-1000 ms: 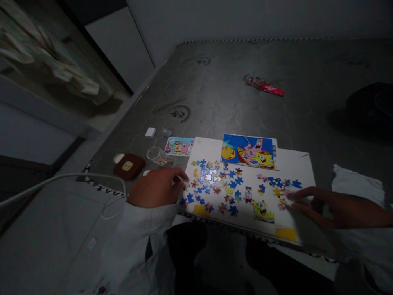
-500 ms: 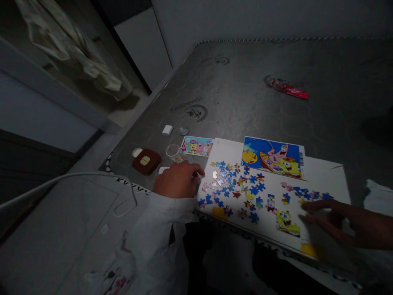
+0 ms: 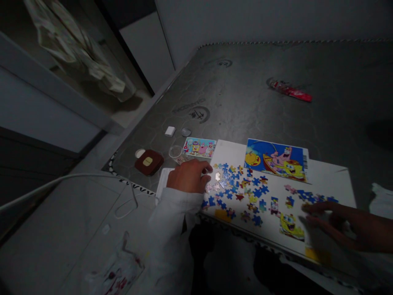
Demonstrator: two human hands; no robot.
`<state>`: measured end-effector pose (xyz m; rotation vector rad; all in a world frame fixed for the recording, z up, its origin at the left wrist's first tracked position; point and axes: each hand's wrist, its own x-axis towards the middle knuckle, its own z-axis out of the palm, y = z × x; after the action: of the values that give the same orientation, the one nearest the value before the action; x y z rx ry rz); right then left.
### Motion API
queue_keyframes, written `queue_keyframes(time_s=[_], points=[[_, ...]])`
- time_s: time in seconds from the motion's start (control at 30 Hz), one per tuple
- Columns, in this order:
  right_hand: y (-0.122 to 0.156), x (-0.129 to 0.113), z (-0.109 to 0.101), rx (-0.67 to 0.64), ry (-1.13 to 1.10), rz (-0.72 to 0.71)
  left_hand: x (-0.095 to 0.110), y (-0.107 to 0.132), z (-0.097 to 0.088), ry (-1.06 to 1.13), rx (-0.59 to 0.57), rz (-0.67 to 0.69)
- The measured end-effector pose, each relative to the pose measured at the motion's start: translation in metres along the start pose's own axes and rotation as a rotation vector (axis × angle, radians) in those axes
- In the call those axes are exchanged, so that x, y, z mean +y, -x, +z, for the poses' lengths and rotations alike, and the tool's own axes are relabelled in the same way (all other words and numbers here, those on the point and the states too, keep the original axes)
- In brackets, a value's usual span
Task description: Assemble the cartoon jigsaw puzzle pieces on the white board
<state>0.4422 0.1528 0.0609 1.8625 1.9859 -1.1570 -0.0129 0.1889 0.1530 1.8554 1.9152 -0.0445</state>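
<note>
Jigsaw pieces [image 3: 236, 188] are met by a curled left grip [image 3: 188, 176], its hold unclear; a released right grip [image 3: 340, 225] is held beside a SpongeBob section [image 3: 290, 227].

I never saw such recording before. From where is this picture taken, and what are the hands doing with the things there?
This picture comes from a camera worn on a person's head, looking down. The hands are that person's own. The left hand curls at the edge of scattered jigsaw pieces; the right hand reaches toward them with spread fingers. Neither clearly holds anything. The pieces lie on a white board on a grey surface, beside a SpongeBob picture card.
</note>
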Motion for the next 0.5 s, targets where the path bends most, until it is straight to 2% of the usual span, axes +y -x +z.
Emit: queue_keyframes(time_s=[0.13,0.23,0.37,0.5], points=[[0.008,-0.017,0.003,0.071,-0.032,-0.024,0.004,0.000,-0.001,-0.007,-0.026,-0.029],[0.014,-0.026,0.003,0.227,-0.055,-0.030,0.008,0.003,-0.005,-0.034,-0.038,-0.103],[0.011,-0.021,-0.006,0.061,-0.072,-0.076,0.012,0.007,-0.008,-0.071,-0.030,-0.174],[0.011,-0.015,-0.012,-0.005,-0.076,-0.068,0.011,0.007,-0.010,-0.075,-0.055,-0.169]])
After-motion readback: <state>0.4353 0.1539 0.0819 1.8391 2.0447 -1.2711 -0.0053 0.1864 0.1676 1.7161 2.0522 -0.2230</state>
